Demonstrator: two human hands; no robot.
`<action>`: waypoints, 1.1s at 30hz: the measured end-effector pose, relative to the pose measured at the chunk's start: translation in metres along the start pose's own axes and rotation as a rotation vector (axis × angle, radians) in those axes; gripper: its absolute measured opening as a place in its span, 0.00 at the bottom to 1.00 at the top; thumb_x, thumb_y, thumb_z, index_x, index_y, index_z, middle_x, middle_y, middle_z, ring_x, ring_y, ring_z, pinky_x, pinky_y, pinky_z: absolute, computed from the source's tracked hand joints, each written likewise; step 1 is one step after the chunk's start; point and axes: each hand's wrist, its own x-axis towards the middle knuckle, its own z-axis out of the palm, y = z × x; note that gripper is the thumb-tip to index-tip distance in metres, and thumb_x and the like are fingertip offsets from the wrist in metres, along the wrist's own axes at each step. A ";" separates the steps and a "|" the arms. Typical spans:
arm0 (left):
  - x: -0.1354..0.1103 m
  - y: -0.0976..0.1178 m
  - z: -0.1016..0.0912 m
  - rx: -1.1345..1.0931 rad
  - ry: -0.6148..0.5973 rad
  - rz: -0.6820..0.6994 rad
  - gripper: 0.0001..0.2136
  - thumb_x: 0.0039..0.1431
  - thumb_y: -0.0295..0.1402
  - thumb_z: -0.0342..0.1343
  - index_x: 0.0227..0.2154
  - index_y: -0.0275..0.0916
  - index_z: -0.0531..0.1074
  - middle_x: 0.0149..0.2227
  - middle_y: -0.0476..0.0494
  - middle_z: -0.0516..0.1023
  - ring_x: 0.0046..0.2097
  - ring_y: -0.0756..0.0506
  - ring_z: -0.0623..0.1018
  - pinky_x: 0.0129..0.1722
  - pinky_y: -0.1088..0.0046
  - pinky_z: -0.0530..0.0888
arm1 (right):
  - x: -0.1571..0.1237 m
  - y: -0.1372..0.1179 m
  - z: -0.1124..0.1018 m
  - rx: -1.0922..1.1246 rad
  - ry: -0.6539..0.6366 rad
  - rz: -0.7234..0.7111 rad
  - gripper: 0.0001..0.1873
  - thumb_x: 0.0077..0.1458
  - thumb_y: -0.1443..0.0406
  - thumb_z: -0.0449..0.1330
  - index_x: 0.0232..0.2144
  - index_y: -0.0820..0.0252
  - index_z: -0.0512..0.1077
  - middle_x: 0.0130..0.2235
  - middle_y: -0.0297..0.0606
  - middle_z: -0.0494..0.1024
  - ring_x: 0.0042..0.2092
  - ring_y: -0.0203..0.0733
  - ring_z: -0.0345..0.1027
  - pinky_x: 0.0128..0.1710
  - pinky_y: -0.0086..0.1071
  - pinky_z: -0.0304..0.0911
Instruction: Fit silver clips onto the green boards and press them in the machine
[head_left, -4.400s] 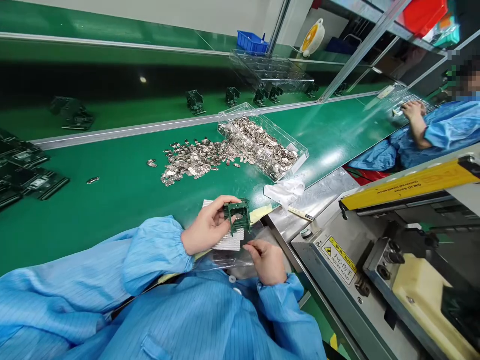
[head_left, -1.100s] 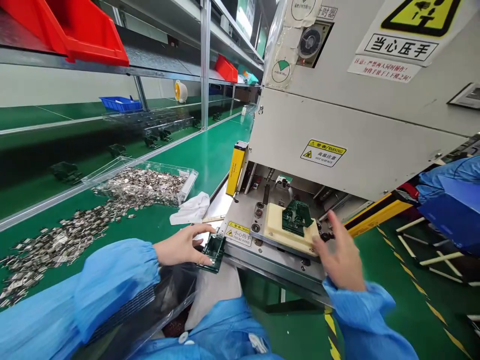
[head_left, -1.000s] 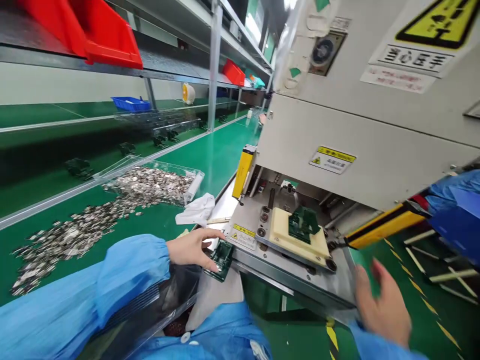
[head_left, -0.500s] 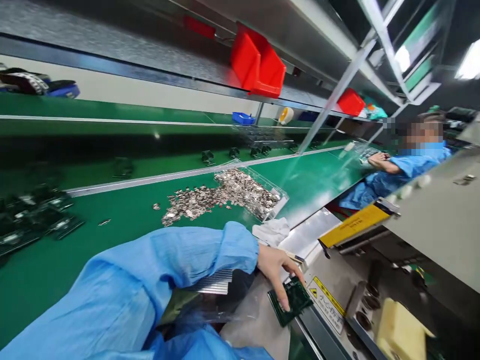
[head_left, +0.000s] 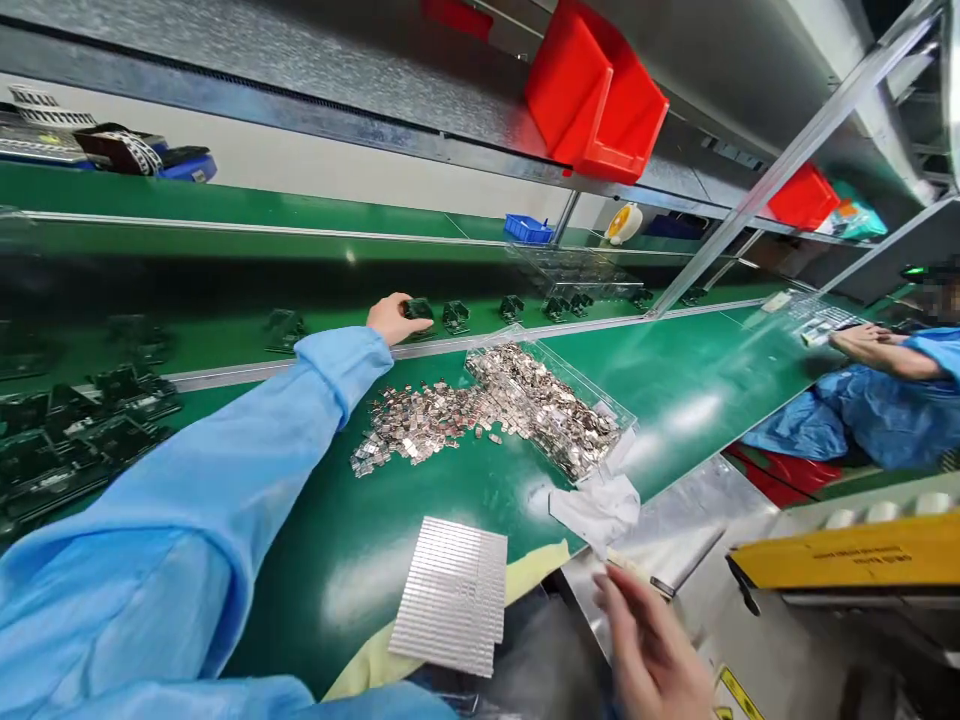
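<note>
My left hand [head_left: 393, 320] reaches to the dark belt behind the metal rail, its fingers closed on a small dark green circuit board [head_left: 417, 311]. Just right of that board stands another circuit board [head_left: 455, 317] on the same belt. At the lower right my right hand [head_left: 654, 645] has its fingers stretched out, slightly blurred, with nothing visible in them. Near its fingertips lies a white cloth [head_left: 600, 508]. A stack of silvery ribbed strips [head_left: 452, 595] rests at the front edge of the green table, left of my right hand.
Small metal parts [head_left: 427, 420] are heaped on the table beside a clear tray [head_left: 626, 432] full of them. Several dark boards [head_left: 71, 440] lie at the left. A red bin [head_left: 596, 95] sits on the overhead shelf. A yellow-labelled machine [head_left: 847, 552] and another person's hands [head_left: 870, 340] are at the right.
My left hand has carried the circuit board from the machine at the lower right up and left to the belt. My right hand has come into view. The camera view has turned left.
</note>
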 end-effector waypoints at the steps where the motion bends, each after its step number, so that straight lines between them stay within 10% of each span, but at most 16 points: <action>1: 0.015 -0.013 0.004 0.025 0.024 -0.046 0.30 0.48 0.37 0.66 0.53 0.32 0.67 0.52 0.32 0.74 0.55 0.35 0.72 0.56 0.61 0.67 | 0.022 -0.005 0.023 0.003 -0.085 -0.085 0.14 0.57 0.54 0.59 0.40 0.56 0.76 0.39 0.42 0.80 0.40 0.52 0.74 0.40 0.40 0.71; 5: 0.043 -0.039 0.029 0.094 0.059 -0.123 0.33 0.51 0.38 0.64 0.57 0.28 0.61 0.55 0.28 0.71 0.57 0.35 0.71 0.56 0.63 0.67 | 0.105 -0.019 0.110 -0.126 -0.284 -0.235 0.15 0.59 0.57 0.54 0.40 0.58 0.76 0.34 0.41 0.78 0.32 0.45 0.72 0.34 0.38 0.69; 9: 0.040 -0.049 0.030 0.177 0.101 -0.058 0.39 0.48 0.41 0.65 0.60 0.33 0.57 0.61 0.29 0.63 0.61 0.37 0.66 0.58 0.66 0.64 | 0.146 -0.014 0.153 -0.214 -0.267 -0.189 0.09 0.53 0.60 0.60 0.33 0.56 0.78 0.32 0.40 0.75 0.29 0.43 0.68 0.32 0.37 0.63; 14: 0.017 -0.085 -0.032 0.390 0.363 -0.129 0.32 0.52 0.38 0.62 0.59 0.40 0.58 0.70 0.33 0.39 0.69 0.30 0.38 0.64 0.47 0.47 | 0.154 0.000 0.159 -0.165 -0.296 -0.131 0.06 0.49 0.61 0.61 0.24 0.54 0.76 0.31 0.37 0.72 0.29 0.42 0.65 0.30 0.35 0.59; 18: 0.002 -0.105 -0.081 0.470 0.359 -0.376 0.28 0.49 0.34 0.62 0.54 0.33 0.65 0.60 0.22 0.62 0.61 0.26 0.63 0.54 0.47 0.65 | 0.151 0.006 0.149 -0.025 -0.370 -0.071 0.11 0.50 0.56 0.58 0.27 0.56 0.75 0.25 0.37 0.75 0.26 0.43 0.68 0.29 0.35 0.64; 22: -0.012 -0.088 -0.093 0.472 0.285 -0.309 0.24 0.54 0.32 0.57 0.54 0.31 0.67 0.49 0.26 0.76 0.52 0.31 0.74 0.49 0.56 0.70 | 0.127 -0.004 0.119 0.161 -0.352 -0.017 0.19 0.52 0.52 0.56 0.35 0.61 0.76 0.29 0.41 0.78 0.28 0.44 0.72 0.29 0.36 0.70; 28: -0.133 -0.048 -0.081 0.579 0.196 0.178 0.22 0.59 0.41 0.52 0.56 0.43 0.66 0.44 0.40 0.80 0.46 0.36 0.79 0.47 0.61 0.72 | 0.061 -0.042 0.065 0.393 -0.229 -0.033 0.11 0.50 0.58 0.64 0.34 0.57 0.79 0.32 0.40 0.78 0.30 0.42 0.71 0.29 0.33 0.70; 33: -0.273 -0.068 -0.056 0.600 0.065 0.368 0.20 0.62 0.41 0.48 0.54 0.39 0.68 0.44 0.38 0.81 0.38 0.39 0.82 0.37 0.65 0.76 | 0.013 -0.051 0.055 0.534 -0.268 0.132 0.10 0.46 0.60 0.69 0.32 0.58 0.78 0.28 0.38 0.79 0.31 0.41 0.72 0.31 0.31 0.70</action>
